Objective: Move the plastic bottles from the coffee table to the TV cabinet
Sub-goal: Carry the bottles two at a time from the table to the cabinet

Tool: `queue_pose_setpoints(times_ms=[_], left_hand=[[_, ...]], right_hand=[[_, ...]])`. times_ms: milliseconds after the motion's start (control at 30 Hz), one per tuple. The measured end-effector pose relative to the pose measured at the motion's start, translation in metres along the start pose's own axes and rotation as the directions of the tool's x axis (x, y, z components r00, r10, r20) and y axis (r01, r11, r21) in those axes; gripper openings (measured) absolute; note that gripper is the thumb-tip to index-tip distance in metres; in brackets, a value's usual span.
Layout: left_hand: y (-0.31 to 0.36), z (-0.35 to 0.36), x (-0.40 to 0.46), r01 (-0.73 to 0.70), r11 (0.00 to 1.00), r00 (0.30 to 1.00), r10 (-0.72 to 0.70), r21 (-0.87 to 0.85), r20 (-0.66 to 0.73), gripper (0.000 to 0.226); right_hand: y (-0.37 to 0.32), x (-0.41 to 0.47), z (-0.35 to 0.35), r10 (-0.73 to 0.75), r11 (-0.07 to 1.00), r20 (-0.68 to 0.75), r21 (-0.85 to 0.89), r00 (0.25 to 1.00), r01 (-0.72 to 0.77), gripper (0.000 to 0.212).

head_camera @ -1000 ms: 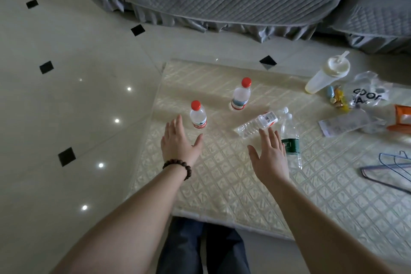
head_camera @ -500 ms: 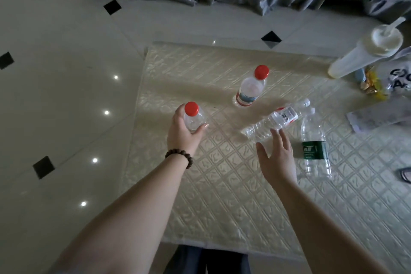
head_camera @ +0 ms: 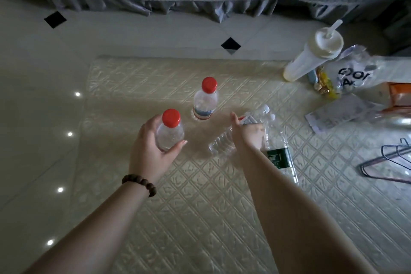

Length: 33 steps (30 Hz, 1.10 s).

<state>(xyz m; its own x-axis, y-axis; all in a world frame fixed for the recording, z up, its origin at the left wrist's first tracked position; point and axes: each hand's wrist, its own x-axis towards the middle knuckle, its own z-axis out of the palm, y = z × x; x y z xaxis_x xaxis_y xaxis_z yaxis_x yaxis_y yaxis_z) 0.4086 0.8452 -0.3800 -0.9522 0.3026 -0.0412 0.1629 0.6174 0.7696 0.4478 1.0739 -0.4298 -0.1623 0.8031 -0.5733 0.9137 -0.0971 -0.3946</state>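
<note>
Left hand (head_camera: 149,151) wrapped round a red-capped bottle (head_camera: 169,132), right hand (head_camera: 250,133) clasping the lying bottle (head_camera: 224,143).

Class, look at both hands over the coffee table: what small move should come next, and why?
Probably close the right hand around the lying clear bottle and lift it. The left hand already holds a red-capped bottle, while the right hand's fingers look only partly wrapped over the lying one.

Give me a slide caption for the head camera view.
Left hand holds a red-capped bottle; right hand closes on a fallen clear bottle.
</note>
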Motion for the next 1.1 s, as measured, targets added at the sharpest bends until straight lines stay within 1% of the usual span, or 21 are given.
queue_pose_setpoints(times_ms=[67,133,167,233,267,333,467,567,700,933,1100], left_hand=[[-0.004,-0.002,-0.001,0.003,1.000,1.000,-0.002,-0.011,0.011,0.069],[-0.008,-0.004,-0.004,0.010,1.000,1.000,-0.010,0.000,0.014,0.069],[-0.009,-0.006,-0.005,0.011,1.000,1.000,-0.011,0.008,0.015,0.068],[-0.009,-0.007,-0.006,0.017,1.000,1.000,-0.017,0.015,0.017,0.068],[-0.009,-0.008,-0.007,0.022,1.000,1.000,-0.023,0.015,0.016,0.068],[-0.006,-0.009,-0.010,0.030,1.000,1.000,-0.030,0.010,0.006,0.067],[0.009,-0.014,-0.015,0.038,0.999,0.999,-0.038,-0.008,-0.010,0.067],[0.034,-0.024,-0.021,0.038,0.999,0.999,-0.038,-0.027,-0.019,0.066],[0.086,-0.049,-0.036,0.031,0.999,0.999,-0.032,-0.023,-0.037,0.065],[0.169,-0.108,-0.071,-0.027,1.000,1.000,0.027,0.005,-0.009,0.064],[0.206,-0.129,-0.090,-0.103,0.995,0.994,0.103,-0.018,0.028,0.064]], right_hand=[[-0.005,0.010,0.008,0.051,0.999,0.010,-0.009,0.999,-0.051,0.117],[-0.005,0.017,0.015,0.050,0.999,0.014,0.002,0.999,-0.050,0.115],[-0.004,0.020,0.018,0.044,0.999,0.007,0.003,0.999,-0.044,0.110],[-0.001,0.022,0.020,0.020,1.000,-0.023,-0.007,1.000,-0.020,0.092],[0.001,0.022,0.021,-0.003,1.000,-0.031,-0.012,1.000,0.002,0.083],[0.004,0.018,0.019,-0.058,0.998,-0.032,-0.029,0.998,0.057,0.076],[0.008,-0.006,0.001,-0.233,0.971,-0.011,-0.049,0.972,0.233,0.085],[0.005,-0.037,-0.025,-0.358,0.933,-0.008,-0.033,0.934,0.358,0.085],[-0.001,-0.095,-0.076,-0.489,0.872,-0.004,0.033,0.872,0.489,0.085],[0.006,-0.191,-0.180,-0.556,0.818,-0.067,0.136,0.829,0.559,0.088],[0.031,-0.240,-0.231,-0.589,0.777,-0.122,0.186,0.799,0.601,0.089]])
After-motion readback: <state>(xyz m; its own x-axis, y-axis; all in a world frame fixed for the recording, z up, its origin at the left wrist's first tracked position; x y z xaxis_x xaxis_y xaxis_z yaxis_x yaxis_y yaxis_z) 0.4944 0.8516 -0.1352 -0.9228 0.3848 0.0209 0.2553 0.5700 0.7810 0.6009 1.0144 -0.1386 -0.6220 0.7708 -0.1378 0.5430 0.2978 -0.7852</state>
